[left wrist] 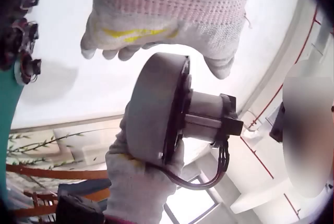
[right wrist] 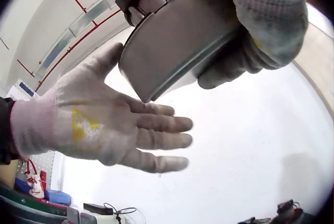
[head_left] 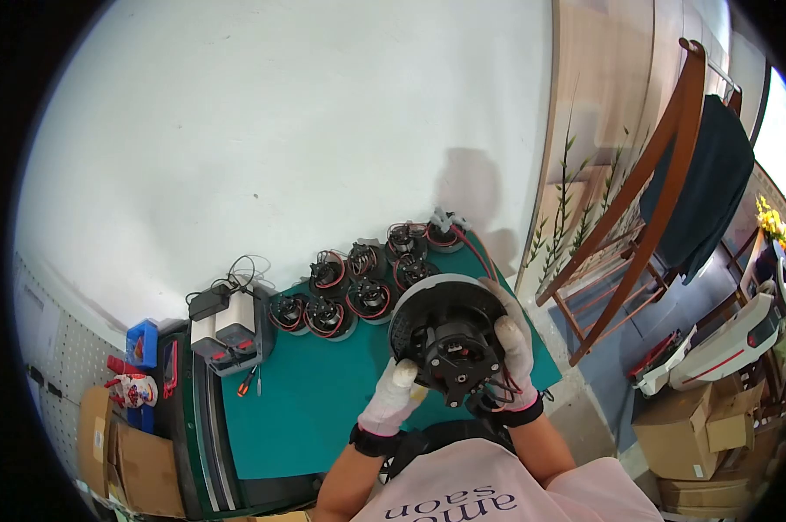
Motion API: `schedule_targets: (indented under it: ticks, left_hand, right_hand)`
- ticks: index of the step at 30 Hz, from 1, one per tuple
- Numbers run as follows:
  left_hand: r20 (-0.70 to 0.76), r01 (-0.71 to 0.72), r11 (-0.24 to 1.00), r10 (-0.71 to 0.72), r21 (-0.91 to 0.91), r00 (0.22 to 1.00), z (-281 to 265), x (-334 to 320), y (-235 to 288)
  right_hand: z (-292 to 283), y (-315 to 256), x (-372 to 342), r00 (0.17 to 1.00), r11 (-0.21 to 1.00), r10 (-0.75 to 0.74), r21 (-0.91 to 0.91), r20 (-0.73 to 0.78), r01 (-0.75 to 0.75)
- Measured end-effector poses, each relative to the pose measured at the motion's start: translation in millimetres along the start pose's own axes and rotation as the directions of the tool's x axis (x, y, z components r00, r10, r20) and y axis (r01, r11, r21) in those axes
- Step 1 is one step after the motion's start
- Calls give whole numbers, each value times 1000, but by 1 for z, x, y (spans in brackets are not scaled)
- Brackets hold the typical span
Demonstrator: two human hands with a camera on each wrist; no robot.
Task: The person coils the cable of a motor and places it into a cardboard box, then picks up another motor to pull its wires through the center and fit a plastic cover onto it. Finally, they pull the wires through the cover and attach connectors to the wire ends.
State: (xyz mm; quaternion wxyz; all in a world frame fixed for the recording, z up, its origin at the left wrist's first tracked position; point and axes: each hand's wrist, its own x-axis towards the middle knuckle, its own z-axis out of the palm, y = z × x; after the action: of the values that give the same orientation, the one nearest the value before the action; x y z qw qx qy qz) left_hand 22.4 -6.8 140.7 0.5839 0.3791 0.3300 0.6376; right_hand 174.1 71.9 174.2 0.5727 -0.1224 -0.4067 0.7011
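Observation:
A round motor unit [head_left: 450, 326] with a grey casing, black hub and dark wires is raised over the near part of the table, before my chest. My gloved right hand [head_left: 517, 352] grips its rim, thumb on the face side and fingers around the casing. In the left wrist view the motor's cylindrical body and looped wires stick out sideways from the casing. My gloved left hand [right wrist: 107, 119] is spread flat beside the casing, fingers straight, palm facing the unit, thumb tip close to the rim. Several similar motor units [head_left: 369, 297] stand at the table's back.
The table has a green mat [head_left: 280, 418]. At its left lie a screwdriver [head_left: 248, 381] and a grey box-shaped device [head_left: 235, 326] with cables. A blue bin [head_left: 141, 344] is farther left. To the right stand a wooden rack [head_left: 663, 165] and cardboard boxes [head_left: 676, 431]. A white wall rises behind.

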Motion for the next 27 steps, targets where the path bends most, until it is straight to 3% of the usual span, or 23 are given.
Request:
schedule_targets:
  ticks: [2, 3, 5, 7, 9, 11, 13, 14, 15, 17, 18, 19, 21, 24, 25, 27]
  left_hand:
    - [37, 46, 957, -37, -286, 999, 14, 1, 6]
    - [34, 33, 957, -24, -287, 999, 14, 1, 7]
    - [-42, 61, 917, -84, -395, 996, 11, -1, 9]
    - [-73, 1, 921, -32, -390, 997, 4, -1, 7]
    - [-107, -58, 921, 18, -385, 994, 2, -2, 12]
    - [-199, -178, 958, 134, -222, 971, 6, -3, 27]
    - [-238, -181, 957, 126, -225, 963, 11, -6, 36]
    - [-264, -181, 971, 137, -153, 955, 12, -7, 38]
    - [-287, -178, 981, 149, -78, 946, 13, -9, 39]
    - [-270, -164, 981, 131, -102, 954, 8, -8, 32]
    - [-319, -125, 987, 86, -103, 944, 8, -8, 31]
    - [-367, -86, 991, 42, -106, 929, 8, -9, 30]
    - [-369, -96, 994, 67, -60, 927, 7, -8, 30]
    - [-362, -95, 995, 98, 24, 927, 13, -7, 34]
    - [-307, -110, 993, 115, 33, 945, 20, -9, 42]
    - [-238, -126, 991, 132, 40, 962, 25, -13, 52]
  right_hand:
    - [-4, 6, 0, 999, 999, 27, -17, 34, -27]
    - [-3, 5, 0, 999, 999, 27, -19, 47, -27]
    - [0, 3, 0, 998, 977, 66, -204, -18, -69]
    - [-5, 1, 6, 999, 983, 41, -181, 14, -37]
    - [-6, -12, 10, 999, 931, 27, -364, -39, -39]
    - [-6, -25, 9, 995, 897, 95, -432, -19, -94]
    - [-5, -31, 6, 975, 675, 123, -736, 185, 54]
    - [2, -30, 5, 932, 509, 76, -818, 354, 268]
    - [13, -30, 1, 931, 507, 81, -819, 357, 270]
    - [36, -30, -8, 894, 385, 181, -866, 410, 320]
    - [41, -29, -10, 901, 297, 188, -897, 391, 327]
    - [38, -24, -12, 898, 297, 189, -895, 397, 333]
    - [31, -11, -15, 877, 229, -8, -853, 481, 470]
    - [33, -11, -13, 871, 117, -83, -863, 484, 491]
    - [22, -2, -11, 872, 111, -83, -865, 483, 490]
    - [0, 16, -3, 904, 415, -216, -804, 369, 427]
